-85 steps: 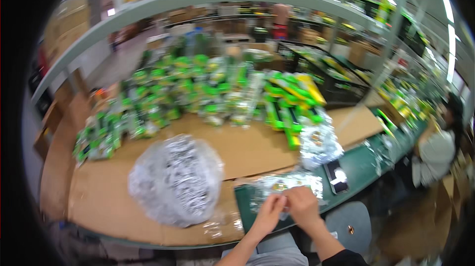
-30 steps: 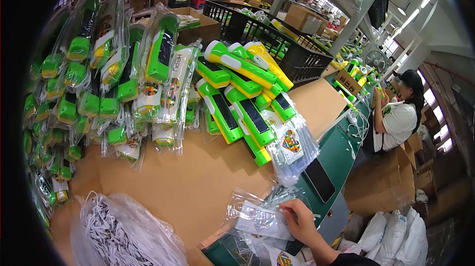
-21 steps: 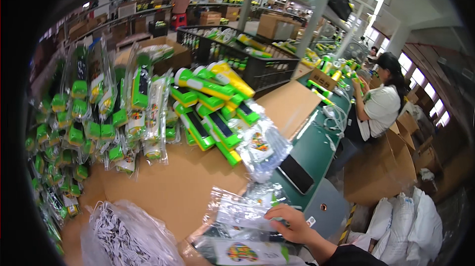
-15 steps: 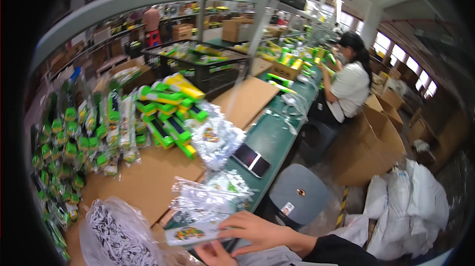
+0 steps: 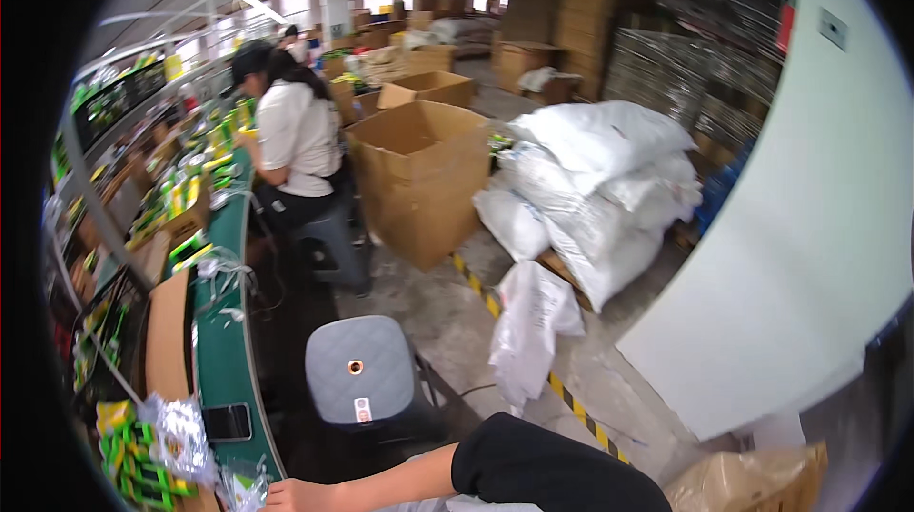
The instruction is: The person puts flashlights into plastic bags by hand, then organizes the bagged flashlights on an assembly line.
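Note:
My right hand (image 5: pixel 297 496) shows only in part at the lower edge, beside a shiny transparent packet (image 5: pixel 246 483) on the green work surface (image 5: pixel 221 341). Its fingers are mostly cut off by the frame, so what it holds, if anything, is hidden. The bare forearm runs right into a black sleeve. My left hand is out of view. Farther up lie a dark phone (image 5: pixel 228 422) and crumpled silvery packaging (image 5: pixel 181 441). Left of them is a heap of green and yellow packaged items (image 5: pixel 133 460).
A grey stool (image 5: pixel 362 374) stands right of the bench. Beyond it a co-worker (image 5: pixel 300 136) sits at the bench, near a large open carton (image 5: pixel 419 183). White sacks (image 5: pixel 600 188) are piled to the right, by a pale panel (image 5: pixel 762 255). A brown package (image 5: pixel 752 483) lies at lower right.
The view has swung to the right. My left hand and the printed packet both hands were touching have gone out of view; only part of my right hand remains at the lower edge.

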{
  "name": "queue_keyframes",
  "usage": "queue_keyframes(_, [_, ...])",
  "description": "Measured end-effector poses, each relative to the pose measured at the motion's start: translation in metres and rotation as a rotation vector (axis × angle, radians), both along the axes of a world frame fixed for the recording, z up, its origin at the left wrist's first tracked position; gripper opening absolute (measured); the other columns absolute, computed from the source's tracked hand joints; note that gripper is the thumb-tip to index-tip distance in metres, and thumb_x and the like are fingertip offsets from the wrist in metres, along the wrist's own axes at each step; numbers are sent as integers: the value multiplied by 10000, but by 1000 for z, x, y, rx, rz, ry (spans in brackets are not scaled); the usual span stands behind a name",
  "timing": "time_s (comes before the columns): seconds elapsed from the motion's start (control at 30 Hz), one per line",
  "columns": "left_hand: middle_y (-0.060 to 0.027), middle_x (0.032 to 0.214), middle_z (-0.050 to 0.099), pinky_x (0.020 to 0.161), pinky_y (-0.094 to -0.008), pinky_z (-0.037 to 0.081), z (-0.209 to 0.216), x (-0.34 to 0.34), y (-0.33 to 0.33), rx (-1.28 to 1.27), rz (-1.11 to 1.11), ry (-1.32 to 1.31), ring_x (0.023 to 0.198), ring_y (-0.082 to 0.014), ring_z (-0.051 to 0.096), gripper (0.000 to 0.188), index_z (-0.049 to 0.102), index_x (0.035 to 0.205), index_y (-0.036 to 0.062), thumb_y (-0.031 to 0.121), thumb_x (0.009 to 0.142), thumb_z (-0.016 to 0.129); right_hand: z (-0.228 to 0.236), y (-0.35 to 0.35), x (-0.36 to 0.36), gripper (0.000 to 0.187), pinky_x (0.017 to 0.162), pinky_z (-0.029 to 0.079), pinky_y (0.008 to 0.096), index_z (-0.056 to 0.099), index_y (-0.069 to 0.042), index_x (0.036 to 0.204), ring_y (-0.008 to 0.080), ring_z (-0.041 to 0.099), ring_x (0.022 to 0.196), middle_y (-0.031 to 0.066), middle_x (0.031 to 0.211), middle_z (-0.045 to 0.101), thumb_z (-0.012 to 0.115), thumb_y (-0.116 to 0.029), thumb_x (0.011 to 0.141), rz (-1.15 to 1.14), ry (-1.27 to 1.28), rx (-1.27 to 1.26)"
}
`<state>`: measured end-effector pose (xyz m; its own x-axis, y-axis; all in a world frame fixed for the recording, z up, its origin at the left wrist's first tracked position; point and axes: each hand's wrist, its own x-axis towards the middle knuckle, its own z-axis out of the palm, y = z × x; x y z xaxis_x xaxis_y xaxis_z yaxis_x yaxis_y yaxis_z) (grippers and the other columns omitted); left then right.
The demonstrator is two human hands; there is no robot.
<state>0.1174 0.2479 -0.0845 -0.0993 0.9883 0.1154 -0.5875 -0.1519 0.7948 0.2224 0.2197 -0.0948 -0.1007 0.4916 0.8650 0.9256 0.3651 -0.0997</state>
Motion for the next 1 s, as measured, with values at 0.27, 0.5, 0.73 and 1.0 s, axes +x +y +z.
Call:
queue_keyframes(0.27, [-149, 1055, 553, 706, -384, 507, 48, 37, -29, 135, -177, -56, 893, -236, 557, 355, 435, 1184, 23, 31, 889, 633, 17, -14, 14, 116, 689, 439, 345, 602, -48, 868, 239, 587, 764, 64, 763, 580, 601, -126, 782, -99, 192, -16])
queue_keyframes(0.5, [-176, 1215, 556, 904, -379, 496, 9, -10, 21, 74, 248, 57, 1053, -232, 575, 307, 427, 1260, -14, 68, 986, 536, 38, 25, -25, 439, 760, 499, 369, 654, -64, 1147, 239, 582, 863, 65, 941, 576, 619, -153, 719, -5, 75, 110])
queue_keyframes(0.73, [-136, 1266, 529, 1030, -398, 423, -33, -85, 9, 97, 471, 191, 1167, -235, 533, 707, 289, 1424, 12, 133, 872, 715, 12, 70, -64, 276, 586, 500, 342, 666, -65, 886, 245, 637, 689, 70, 778, 649, 692, 79, 652, 475, 275, -88])
queue_keyframes(1.0, [-114, 1061, 650, 884, -307, 458, -50, -110, -32, -114, 103, 402, 1007, -209, 618, 331, 604, 1136, -2, 124, 857, 728, -7, 32, -62, 147, 738, 465, 294, 566, 1, 874, 189, 580, 781, 109, 844, 599, 571, 122, 790, 612, 856, -556])
